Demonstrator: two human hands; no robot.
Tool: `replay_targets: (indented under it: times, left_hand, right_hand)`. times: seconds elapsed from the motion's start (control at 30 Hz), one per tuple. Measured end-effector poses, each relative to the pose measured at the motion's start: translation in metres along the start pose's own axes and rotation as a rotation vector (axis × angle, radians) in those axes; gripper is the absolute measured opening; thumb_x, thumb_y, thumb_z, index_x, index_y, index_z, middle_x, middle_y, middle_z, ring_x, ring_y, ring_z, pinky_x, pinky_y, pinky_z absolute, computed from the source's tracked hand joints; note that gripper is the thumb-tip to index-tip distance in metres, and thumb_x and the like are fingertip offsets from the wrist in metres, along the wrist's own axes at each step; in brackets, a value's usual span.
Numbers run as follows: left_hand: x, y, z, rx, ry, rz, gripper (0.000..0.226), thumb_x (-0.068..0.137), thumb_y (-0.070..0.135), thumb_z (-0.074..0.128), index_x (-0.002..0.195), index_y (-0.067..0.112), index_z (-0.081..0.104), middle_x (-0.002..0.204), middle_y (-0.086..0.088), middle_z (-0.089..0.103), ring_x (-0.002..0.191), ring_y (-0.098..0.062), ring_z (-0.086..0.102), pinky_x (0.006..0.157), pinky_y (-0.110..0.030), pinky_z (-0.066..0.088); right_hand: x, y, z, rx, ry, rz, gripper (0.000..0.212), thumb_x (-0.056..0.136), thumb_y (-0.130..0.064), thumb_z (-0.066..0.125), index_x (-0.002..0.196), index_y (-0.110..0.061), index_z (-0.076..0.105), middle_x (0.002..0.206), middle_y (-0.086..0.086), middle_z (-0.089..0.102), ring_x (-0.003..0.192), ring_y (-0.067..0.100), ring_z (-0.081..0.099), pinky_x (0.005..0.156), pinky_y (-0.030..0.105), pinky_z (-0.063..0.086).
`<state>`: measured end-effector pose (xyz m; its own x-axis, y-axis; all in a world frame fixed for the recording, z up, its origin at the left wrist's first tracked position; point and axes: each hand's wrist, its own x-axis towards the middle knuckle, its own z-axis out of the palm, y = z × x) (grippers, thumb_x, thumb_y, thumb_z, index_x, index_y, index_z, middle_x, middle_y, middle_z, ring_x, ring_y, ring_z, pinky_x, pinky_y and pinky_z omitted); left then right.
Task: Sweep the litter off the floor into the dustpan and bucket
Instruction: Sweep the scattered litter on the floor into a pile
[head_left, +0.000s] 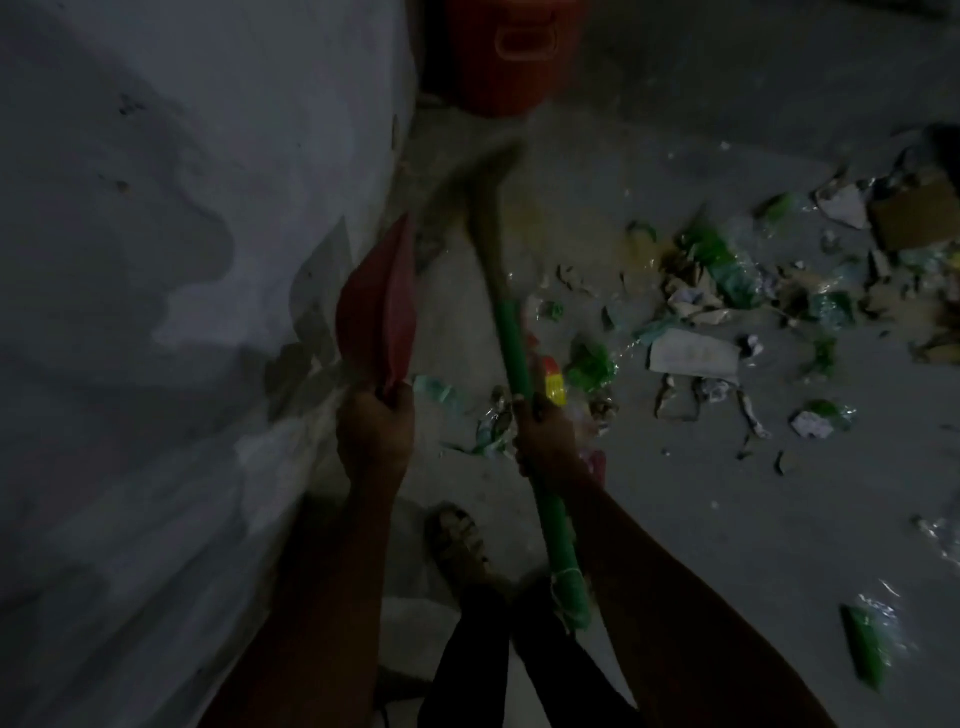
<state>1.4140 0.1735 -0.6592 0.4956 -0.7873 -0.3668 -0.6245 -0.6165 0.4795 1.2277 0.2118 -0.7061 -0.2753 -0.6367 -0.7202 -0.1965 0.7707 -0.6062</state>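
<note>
The picture is dark and a bit blurry. The left hand (375, 434) is curled tight round the handle of a red dustpan (378, 317). The dustpan is held up on its edge, off the floor, just beside the grey wall (156, 260) on the left.

The right hand (545, 436) is wrapped round the green handle of a broom (511, 343). The brush end of the broom (478, 187) is a pale brown smear — it is too blurry to tell if it touches the floor (701, 104). The bottom of the green handle, with some string tied on it, sticks out below the right hand, over the person's dark trouser legs.

The litter (701, 322) lies spread across the floor to the right of the broom: green wrappers, clear plastic, torn bits of brown card and white paper (693, 353). A yellow and red packet (554, 382) lies just by the right hand. There may be writing on some of it, but none can be read.

A red bucket (501, 57) stands at the far end of the floor, close to the wall's corner — well apart from the litter. One foot in a sandal (460, 545) stands on the floor between the two arms.
</note>
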Motion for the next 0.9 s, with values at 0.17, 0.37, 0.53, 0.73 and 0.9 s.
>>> replay_targets:
  times: [0.17, 0.37, 0.53, 0.73, 0.9]
  left_hand:
    - [-0.003, -0.034, 0.004, 0.055, 0.042, -0.072, 0.047, 0.091, 0.045, 0.06, 0.107, 0.001, 0.064, 0.099, -0.017, 0.067, 0.093, -0.036, 0.063, 0.073, -0.038, 0.045]
    - [-0.035, -0.04, 0.008, 0.03, -0.006, -0.151, 0.047, 0.093, 0.041, 0.06, 0.115, 0.001, 0.062, 0.105, -0.02, 0.065, 0.097, -0.037, 0.062, 0.073, -0.036, 0.043]
    - [-0.049, -0.017, 0.018, 0.002, 0.014, -0.122, 0.042, 0.092, 0.039, 0.061, 0.112, 0.002, 0.063, 0.099, -0.017, 0.067, 0.09, -0.035, 0.063, 0.066, -0.032, 0.038]
    - [-0.066, 0.004, 0.028, -0.007, 0.062, -0.067, 0.032, 0.093, 0.039, 0.059, 0.095, 0.007, 0.061, 0.077, -0.003, 0.054, 0.066, -0.018, 0.049, 0.059, -0.028, 0.031]
    - [-0.084, -0.003, 0.038, -0.06, 0.063, -0.125, 0.043, 0.092, 0.041, 0.059, 0.106, 0.001, 0.063, 0.095, -0.015, 0.067, 0.087, -0.033, 0.064, 0.063, -0.031, 0.035]
  right_hand:
    - [0.02, 0.019, 0.013, -0.202, -0.186, 0.08, 0.036, 0.102, -0.041, 0.053, 0.12, -0.011, 0.062, 0.084, 0.013, 0.065, 0.058, 0.02, 0.06, 0.048, 0.03, 0.053]
    - [0.015, 0.043, -0.032, -0.251, 0.032, 0.192, 0.035, 0.107, -0.039, 0.042, 0.11, -0.007, 0.058, 0.077, 0.003, 0.059, 0.059, 0.014, 0.058, 0.045, 0.02, 0.045]
    - [0.023, 0.041, -0.078, -0.08, 0.284, 0.295, 0.041, 0.106, -0.034, 0.043, 0.115, 0.003, 0.058, 0.102, 0.009, 0.062, 0.083, 0.023, 0.059, 0.067, 0.028, 0.046]
    - [0.012, 0.049, -0.08, 0.116, 0.275, 0.163, 0.039, 0.103, -0.04, 0.052, 0.111, -0.002, 0.058, 0.084, 0.009, 0.062, 0.066, 0.023, 0.063, 0.056, 0.033, 0.053]
    - [0.0, 0.068, -0.073, -0.044, -0.108, 0.18, 0.038, 0.102, -0.037, 0.056, 0.103, 0.001, 0.059, 0.076, 0.013, 0.064, 0.049, 0.019, 0.059, 0.042, 0.025, 0.05]
